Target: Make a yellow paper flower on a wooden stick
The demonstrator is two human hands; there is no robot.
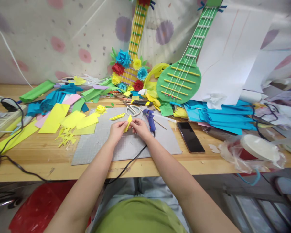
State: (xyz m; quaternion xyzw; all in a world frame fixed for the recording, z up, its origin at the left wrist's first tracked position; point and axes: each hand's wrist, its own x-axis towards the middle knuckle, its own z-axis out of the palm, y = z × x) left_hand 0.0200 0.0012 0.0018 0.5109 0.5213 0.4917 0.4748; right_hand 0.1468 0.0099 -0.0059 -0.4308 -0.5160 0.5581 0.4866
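I hold a small yellow paper (128, 123) between both hands, just above the grey mat (99, 145). My left hand (116, 131) pinches its lower end with thumb and fingertips closed on it. My right hand (141, 127) is closed on the same piece from the other side, its fingertips meeting the left ones. The paper stands tilted between the two grips, its upper end poking out toward 12 o'clock, clear of my fingers. How it is folded I cannot tell.

From the paper, a blue glue gun (149, 118) lies on the mat at about 2 o'clock, just beside my right hand, with its black cord running back past my wrist and off the table edge. The scissors (133, 111) lie near at 12 o'clock. A yellow strip (117, 116) lies flat on the mat at 11 o'clock, apart from my left hand, and a yellow flower (101, 109) sits farther out at 10 o'clock by the mat's corner. Yellow sheets (54, 118) spread at 9 o'clock, off the mat. A dark phone (190, 137) lies at 3 o'clock on the table (38, 155), well apart from my hands. A green guitar (179, 81) leans against the wall at 1 o'clock.
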